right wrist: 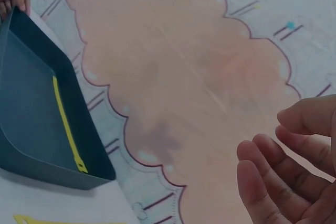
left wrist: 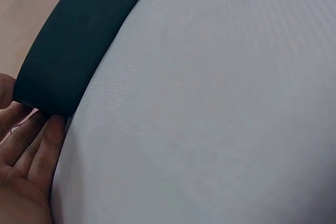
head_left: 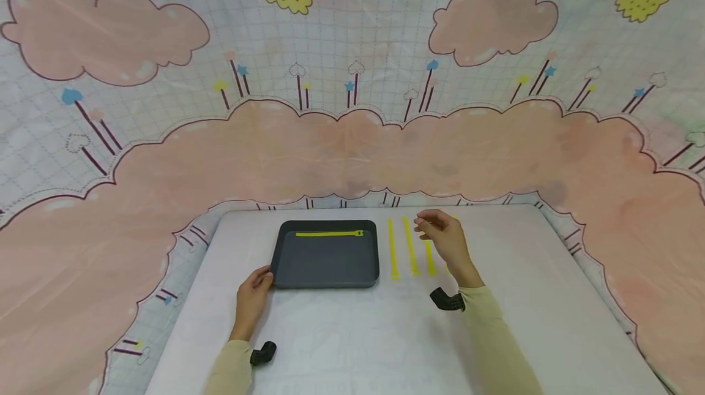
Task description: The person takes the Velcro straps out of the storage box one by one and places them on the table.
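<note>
A dark grey tray (head_left: 325, 262) lies on the white table. One yellow cable tie (head_left: 329, 234), flat with a slotted head, rests inside along its far wall. My left hand (head_left: 254, 300) holds the tray's near left corner; the left wrist view shows the fingers (left wrist: 48, 150) against the outer wall and the thumb at the rim. Raised above the table to the right of the tray, my right hand (head_left: 443, 242) has loosely bent fingers and nothing between them, as the right wrist view confirms. Several more yellow cable ties (head_left: 393, 251) lie side by side below it, some partly hidden by the hand.
The white table (head_left: 352, 340) ends at the patterned cloth (head_left: 352, 156), which hangs behind and around it. A black wrist device (head_left: 447, 300) sits at the right wrist, another (head_left: 264, 354) at the left.
</note>
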A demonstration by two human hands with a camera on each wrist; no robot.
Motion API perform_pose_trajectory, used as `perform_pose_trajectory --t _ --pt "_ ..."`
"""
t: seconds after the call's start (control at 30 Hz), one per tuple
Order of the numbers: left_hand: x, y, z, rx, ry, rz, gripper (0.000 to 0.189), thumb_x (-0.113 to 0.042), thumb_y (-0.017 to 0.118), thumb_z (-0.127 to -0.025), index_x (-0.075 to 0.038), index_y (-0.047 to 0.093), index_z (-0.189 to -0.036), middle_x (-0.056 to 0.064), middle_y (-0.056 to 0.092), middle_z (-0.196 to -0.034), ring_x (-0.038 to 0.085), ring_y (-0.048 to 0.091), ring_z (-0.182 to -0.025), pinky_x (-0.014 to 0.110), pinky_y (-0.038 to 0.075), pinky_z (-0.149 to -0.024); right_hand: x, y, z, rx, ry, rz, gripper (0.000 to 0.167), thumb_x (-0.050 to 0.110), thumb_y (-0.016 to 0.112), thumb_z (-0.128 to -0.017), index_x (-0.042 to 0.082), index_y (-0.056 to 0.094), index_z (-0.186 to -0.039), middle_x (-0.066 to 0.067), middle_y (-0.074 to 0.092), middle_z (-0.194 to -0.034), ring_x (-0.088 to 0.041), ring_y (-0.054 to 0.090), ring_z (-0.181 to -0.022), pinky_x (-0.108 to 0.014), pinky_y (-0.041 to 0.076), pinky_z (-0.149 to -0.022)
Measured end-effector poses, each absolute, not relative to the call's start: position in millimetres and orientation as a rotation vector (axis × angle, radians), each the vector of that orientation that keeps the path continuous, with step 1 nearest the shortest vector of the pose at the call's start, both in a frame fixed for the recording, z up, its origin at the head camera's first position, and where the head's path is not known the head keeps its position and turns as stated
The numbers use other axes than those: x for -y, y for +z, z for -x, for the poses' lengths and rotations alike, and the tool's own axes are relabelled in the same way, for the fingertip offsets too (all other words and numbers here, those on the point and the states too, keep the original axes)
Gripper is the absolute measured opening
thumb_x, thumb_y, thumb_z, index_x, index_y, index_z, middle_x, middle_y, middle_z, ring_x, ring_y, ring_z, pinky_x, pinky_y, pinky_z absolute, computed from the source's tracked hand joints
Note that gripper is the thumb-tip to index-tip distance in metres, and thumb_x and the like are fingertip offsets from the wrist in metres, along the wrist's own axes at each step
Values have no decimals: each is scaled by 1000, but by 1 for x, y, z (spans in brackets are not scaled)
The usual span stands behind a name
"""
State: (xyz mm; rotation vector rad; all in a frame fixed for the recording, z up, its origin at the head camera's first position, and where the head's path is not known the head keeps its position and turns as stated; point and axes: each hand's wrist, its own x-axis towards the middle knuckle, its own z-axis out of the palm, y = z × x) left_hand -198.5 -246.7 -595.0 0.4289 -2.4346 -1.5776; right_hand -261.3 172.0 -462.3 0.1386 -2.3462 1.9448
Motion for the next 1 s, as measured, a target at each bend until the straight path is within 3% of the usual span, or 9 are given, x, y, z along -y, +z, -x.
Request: perform_pose_trajectory --t 0.2,0.47,0.67,0.83,1.0 --pt "247 -596 200 2440 -1588 -411 37 -25 56 -101 -4 60 -131 19 68 -124 -21 51 -86 1 40 -78 -154 -472 265 2369 2012 -172 31 16 65 -96 -4 62 -119 -21 67 -116 -3 67 -88 -21 56 -78" --pt "248 -596 200 2436 -1621 -398 38 -24 56 -101 -3 59 -133 20 66 -126 -24 49 -86 0 40 -77 -125 -486 275 2397 2021 -206 26 14 68 -93 0 66 -115 -18 68 -115 -18 66 -97 -22 55 -81" --pt "248 -595 200 2418 -1630 -391 37 -21 58 -100 -1 60 -130 22 67 -123 -21 52 -87 0 42 -77 -106 -493 283 2417 2031 -244 24 10 66 -93 1 65 -116 -23 66 -117 -18 67 -98 -26 56 -84" --pt "250 -597 201 2392 -1659 -368 38 -22 61 -98 -2 60 -131 22 66 -126 -21 52 -89 0 43 -78 -93 -497 289 2432 2064 -224 25 11 65 -93 2 66 -116 -21 68 -115 -26 67 -101 -30 56 -85" --pt "252 -596 199 2369 -1702 -331 42 -23 61 -99 -1 57 -134 24 61 -132 -20 53 -94 0 43 -80 -79 -501 294 2464 2056 -212 27 11 66 -93 0 65 -118 -17 69 -114 -20 67 -98 -32 57 -85"
